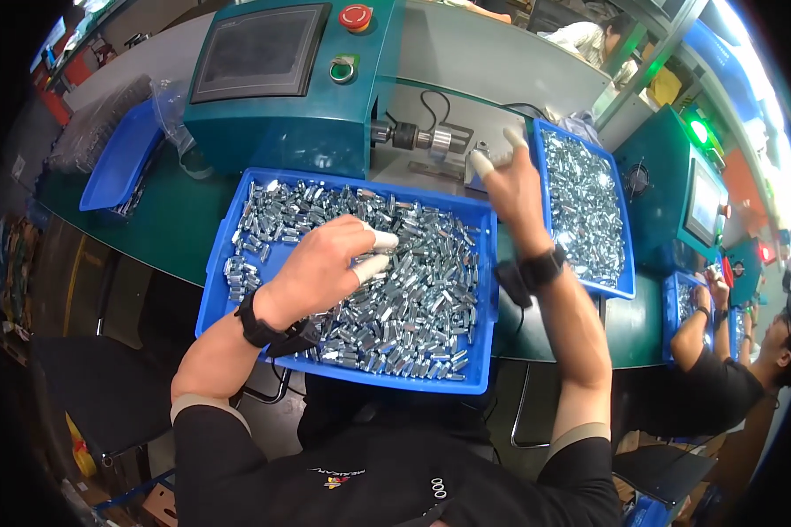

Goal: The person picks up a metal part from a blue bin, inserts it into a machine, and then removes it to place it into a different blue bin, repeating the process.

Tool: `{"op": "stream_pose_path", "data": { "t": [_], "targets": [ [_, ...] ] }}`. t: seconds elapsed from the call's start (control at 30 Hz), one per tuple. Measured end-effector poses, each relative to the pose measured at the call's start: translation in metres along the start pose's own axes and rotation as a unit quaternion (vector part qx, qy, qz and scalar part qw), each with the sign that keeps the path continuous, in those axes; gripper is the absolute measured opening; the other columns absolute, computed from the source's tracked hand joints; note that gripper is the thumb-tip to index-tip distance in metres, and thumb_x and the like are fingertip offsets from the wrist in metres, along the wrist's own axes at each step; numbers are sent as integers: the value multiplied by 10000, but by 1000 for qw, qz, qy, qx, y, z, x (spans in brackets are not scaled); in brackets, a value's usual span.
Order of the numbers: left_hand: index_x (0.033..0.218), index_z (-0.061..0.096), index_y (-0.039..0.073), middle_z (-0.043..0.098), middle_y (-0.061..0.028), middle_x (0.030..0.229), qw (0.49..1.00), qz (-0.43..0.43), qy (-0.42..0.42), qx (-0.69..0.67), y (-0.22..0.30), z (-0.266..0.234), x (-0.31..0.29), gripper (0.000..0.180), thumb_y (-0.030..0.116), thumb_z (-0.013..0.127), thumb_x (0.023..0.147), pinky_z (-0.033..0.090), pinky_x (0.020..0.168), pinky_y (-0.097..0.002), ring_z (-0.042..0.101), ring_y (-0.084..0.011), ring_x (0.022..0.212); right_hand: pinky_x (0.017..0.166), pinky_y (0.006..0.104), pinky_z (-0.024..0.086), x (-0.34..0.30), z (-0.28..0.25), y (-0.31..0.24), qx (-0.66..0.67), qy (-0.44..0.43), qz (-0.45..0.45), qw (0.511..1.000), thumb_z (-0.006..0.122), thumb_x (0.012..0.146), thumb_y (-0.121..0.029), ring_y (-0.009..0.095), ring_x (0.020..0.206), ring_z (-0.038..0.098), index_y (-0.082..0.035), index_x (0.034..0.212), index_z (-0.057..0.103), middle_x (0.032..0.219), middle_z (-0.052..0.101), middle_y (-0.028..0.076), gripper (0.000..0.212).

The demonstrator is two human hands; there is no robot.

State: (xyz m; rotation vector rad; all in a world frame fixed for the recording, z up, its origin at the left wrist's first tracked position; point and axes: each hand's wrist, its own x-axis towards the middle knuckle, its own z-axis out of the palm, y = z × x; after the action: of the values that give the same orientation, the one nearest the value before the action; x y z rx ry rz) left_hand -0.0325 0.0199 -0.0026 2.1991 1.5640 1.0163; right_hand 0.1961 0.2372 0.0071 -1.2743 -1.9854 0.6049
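My left hand (325, 259) hovers over a blue tray (224, 263) heaped with small shiny metal fittings (395, 307). White covers sit on its thumb and index finger, whose tips are apart; the other fingers curl in. Nothing shows between those tips. My right hand (514, 184) is raised beside the metal fixture (477, 158) on the green machine (281, 132). Its covered thumb and index finger are spread, with no part visible held between them. Left of that fixture, a chuck and a ridged silver collar (439, 140) stick out from the machine.
Right of my right forearm lies a second blue tray (627, 237) full of metal fittings. An emptier blue tray (119, 162) stands at the left. The machine carries a dark screen (259, 53) and a red stop button (355, 18). A co-worker (721, 378) handles parts at far right.
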Motion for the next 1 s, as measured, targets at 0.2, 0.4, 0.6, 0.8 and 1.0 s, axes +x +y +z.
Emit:
{"op": "stream_pose_path", "data": {
  "t": [0.2,0.4,0.6,0.8,1.0],
  "targets": [
    [1220,778,52,744,-122,983,1000,-28,-4,-3,-7,4,0,290,116,807,939,559,853,-440,693,-343,962,939,508,583,37,-3,-12,-191,-2,-45,981,792,902,-394,433,1079,752,9,1519,561,1082,774,291,773],
    [1214,783,78,733,-116,969,999,-24,-8,21,-18,10,-3,278,150,799,946,555,855,-447,685,-350,969,954,528,578,42,1,-21,-249,-32,-27,968,725,866,-305,466,1088,742,5,1478,601,1092,776,302,697],
    [1132,780,75,723,-111,949,998,-10,-35,55,-33,26,-3,226,191,802,939,549,870,-477,674,-350,978,958,535,576,41,3,-24,-219,4,-49,975,708,853,-276,471,1090,738,2,1486,594,1096,773,305,700],
    [1036,769,84,700,-101,916,996,-27,-48,74,-34,38,6,171,198,820,918,544,877,-480,661,-352,983,985,546,566,39,-14,-31,-209,12,-60,976,734,861,-300,481,1119,724,-24,1504,583,1128,762,321,716],
    [976,750,95,697,-95,910,995,-49,-55,75,-28,39,5,164,202,843,895,534,847,-483,652,-350,963,990,557,559,21,-86,35,-237,63,-11,969,763,884,-317,491,1115,718,-28,1489,588,1135,758,319,693]
  ]
}}
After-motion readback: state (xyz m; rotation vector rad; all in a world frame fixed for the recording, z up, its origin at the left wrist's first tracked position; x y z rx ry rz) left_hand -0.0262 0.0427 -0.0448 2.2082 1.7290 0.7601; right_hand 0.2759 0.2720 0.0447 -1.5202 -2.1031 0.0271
